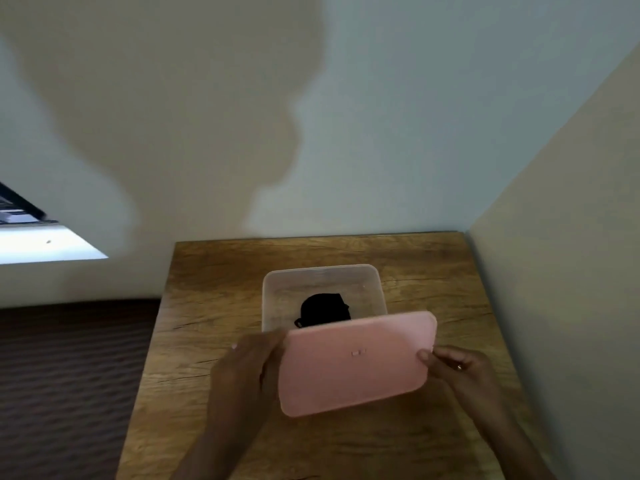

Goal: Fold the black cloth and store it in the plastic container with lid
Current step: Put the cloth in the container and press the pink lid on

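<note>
Two hands gripping pink lid (356,362): left hand (242,372) at left edge, right hand (460,372) at right. Black cloth (323,310) inside clear container (273,289) on wooden table (207,306), lid covering near rim only.

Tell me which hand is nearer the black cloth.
Left. The left hand grips the pink lid's edge just below the black cloth in the box; the right hand is farther right.
</note>
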